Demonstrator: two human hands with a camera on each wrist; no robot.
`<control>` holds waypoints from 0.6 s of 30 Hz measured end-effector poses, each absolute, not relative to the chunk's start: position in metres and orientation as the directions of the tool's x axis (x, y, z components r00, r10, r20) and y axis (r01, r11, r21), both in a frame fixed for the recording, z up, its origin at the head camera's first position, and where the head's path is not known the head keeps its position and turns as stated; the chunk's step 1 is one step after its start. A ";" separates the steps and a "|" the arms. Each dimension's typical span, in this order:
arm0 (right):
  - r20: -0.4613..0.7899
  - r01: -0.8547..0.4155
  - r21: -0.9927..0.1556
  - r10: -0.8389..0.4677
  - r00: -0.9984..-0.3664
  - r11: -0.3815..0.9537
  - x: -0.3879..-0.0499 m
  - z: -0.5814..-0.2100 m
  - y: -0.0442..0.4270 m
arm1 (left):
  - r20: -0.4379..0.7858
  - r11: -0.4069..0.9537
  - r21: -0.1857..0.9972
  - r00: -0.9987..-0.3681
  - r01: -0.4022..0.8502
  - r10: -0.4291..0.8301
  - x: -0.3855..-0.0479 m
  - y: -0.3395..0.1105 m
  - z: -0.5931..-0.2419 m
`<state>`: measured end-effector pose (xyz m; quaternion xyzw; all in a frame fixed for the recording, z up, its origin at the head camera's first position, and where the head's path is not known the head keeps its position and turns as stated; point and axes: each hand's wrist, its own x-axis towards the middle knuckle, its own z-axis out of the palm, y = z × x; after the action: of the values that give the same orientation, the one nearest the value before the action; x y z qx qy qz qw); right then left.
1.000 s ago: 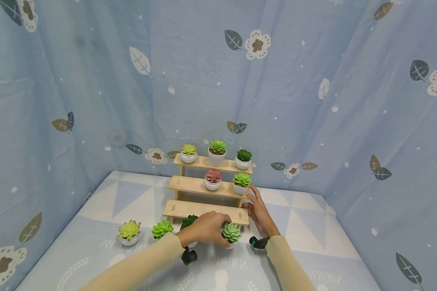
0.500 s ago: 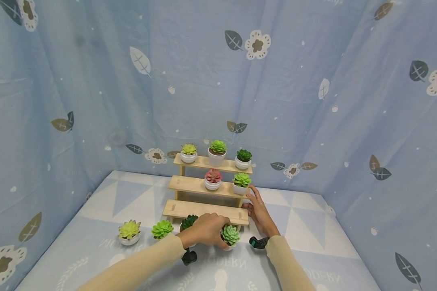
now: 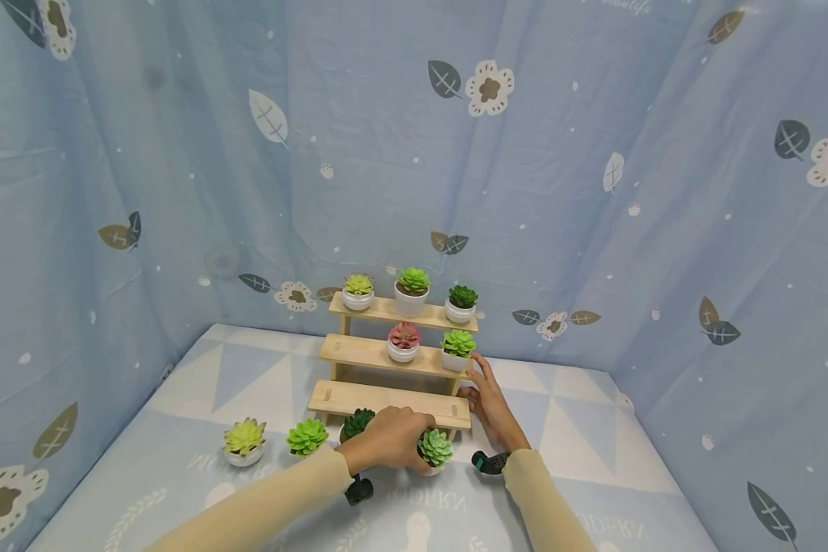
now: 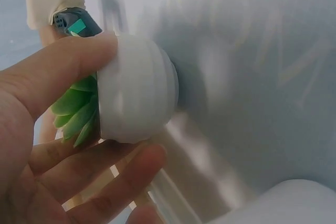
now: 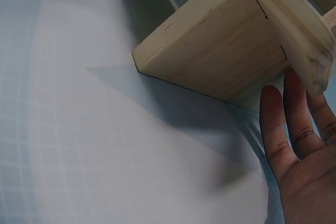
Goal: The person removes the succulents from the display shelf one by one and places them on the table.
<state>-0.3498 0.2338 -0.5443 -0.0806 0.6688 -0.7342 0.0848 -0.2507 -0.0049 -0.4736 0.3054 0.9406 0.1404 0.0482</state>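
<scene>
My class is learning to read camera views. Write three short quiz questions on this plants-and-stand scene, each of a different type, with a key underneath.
1. Short answer: Which of the person's grips holds the pale green rosette succulent in a round white pot?

2. True or false: The pink rosette succulent in a round white pot stands on the middle shelf of the three-tier pale wooden stand.

3. Multiple choice: How many potted succulents in green shades stand on the top shelf?
A. Two
B. Three
C. Four

Key:
1. The left grip
2. True
3. B
</scene>
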 end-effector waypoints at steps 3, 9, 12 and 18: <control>0.003 0.019 -0.995 -0.233 -0.973 -0.095 -0.349 -0.543 0.233 | -0.021 0.779 0.291 -0.811 0.555 0.585 -0.251 -0.005 -0.474; 0.010 0.013 -0.995 -0.233 -0.972 -0.096 -0.349 -0.543 0.232 | -0.042 0.793 0.283 -0.819 0.540 0.572 -0.252 -0.005 -0.473; 0.013 0.009 -0.995 -0.236 -0.972 -0.095 -0.349 -0.543 0.232 | -0.047 0.795 0.293 -0.822 0.531 0.567 -0.252 -0.006 -0.472; 0.000 0.007 -0.999 -0.229 -0.973 -0.031 -0.352 -0.541 0.237 | -0.048 0.769 0.394 -0.825 0.503 0.564 -0.251 -0.010 -0.466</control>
<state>-0.3517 0.2374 -0.5409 -0.0804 0.6911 -0.7135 0.0827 -0.2515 -0.0102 -0.4664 0.2845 0.9370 0.1853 0.0821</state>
